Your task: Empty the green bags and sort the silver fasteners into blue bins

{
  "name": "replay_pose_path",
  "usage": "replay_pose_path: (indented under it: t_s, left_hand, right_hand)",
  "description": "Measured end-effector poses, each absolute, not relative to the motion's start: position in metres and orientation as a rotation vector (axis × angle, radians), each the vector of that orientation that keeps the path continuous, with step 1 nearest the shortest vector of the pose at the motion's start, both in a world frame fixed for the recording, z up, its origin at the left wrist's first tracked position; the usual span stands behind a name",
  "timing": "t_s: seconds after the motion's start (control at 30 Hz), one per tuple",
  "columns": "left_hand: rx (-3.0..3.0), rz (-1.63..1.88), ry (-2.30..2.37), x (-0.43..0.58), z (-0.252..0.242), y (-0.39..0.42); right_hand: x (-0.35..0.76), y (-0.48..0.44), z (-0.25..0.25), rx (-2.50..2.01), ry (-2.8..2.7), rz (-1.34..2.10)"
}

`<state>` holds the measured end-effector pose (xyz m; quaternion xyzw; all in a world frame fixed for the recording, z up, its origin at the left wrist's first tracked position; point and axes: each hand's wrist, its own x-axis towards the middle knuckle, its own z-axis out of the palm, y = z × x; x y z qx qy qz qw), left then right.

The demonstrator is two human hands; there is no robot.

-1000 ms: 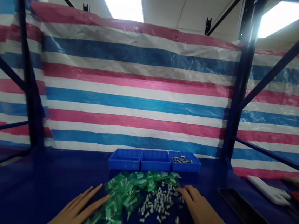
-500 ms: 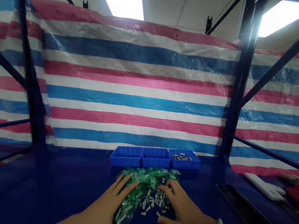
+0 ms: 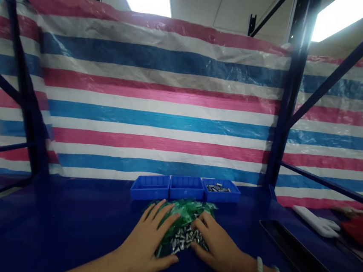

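My left hand (image 3: 147, 239) lies flat with fingers spread on a heap of small green plastic bags (image 3: 184, 211) on the dark blue table (image 3: 64, 223). My right hand (image 3: 214, 242) rests opposite it, fingers curved and apart, against a pile of small silver metal parts (image 3: 183, 239). The two hands cup the pile between them. Behind the pile stand three blue trays in a row: the left tray (image 3: 150, 186) and middle tray (image 3: 186, 187) look empty, the right tray (image 3: 220, 189) holds several metal parts.
A striped pink, white and blue tarp (image 3: 159, 104) hangs behind the table on blue rack posts (image 3: 284, 99). At the right lie a long black tray (image 3: 301, 258) and a white flat tool (image 3: 316, 221). Another person's hand and red sleeve (image 3: 359, 223) show at far right.
Both hands slid inward and forward, pushing the scattered metal parts and green bags together into a tighter heap near the trays.
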<state>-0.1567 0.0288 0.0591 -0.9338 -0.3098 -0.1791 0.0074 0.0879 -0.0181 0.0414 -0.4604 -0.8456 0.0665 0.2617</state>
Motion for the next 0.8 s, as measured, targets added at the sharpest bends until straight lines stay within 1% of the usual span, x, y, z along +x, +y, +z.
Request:
replay_pose_path:
  t_s: [0.07,0.17,0.27,0.4,0.53,0.67,0.8]
  left_hand:
    - [-2.901,-0.631,-0.955,-0.155,0.067,0.029]
    - [-2.829,-0.841,-1.015,-0.152,0.079,0.032]
    - [-2.800,-1.027,-0.984,-0.145,0.085,0.031]
    - [-2.925,-1.112,-0.831,-0.133,0.081,0.015]
    - [-2.994,-1.204,-0.690,-0.124,0.076,-0.002]
    - [-2.999,-1.270,-0.636,-0.122,0.076,-0.007]
    - [-3.003,-1.308,-0.678,-0.125,0.077,-0.006]
  right_hand:
    - [0.091,-0.017,0.046,-1.218,-2.261,0.146]
    - [0.099,-0.007,0.061,-1.182,-2.102,0.109]
    - [0.113,0.006,0.082,-1.214,-1.967,0.154]
    - [0.130,0.001,0.098,-1.177,-2.263,0.379]
    - [0.133,-0.024,0.092,-1.109,-2.411,0.458]
    - [0.129,-0.034,0.078,-1.079,-2.414,0.393]
    - [0.128,-0.029,0.070,-1.026,-2.415,0.342]
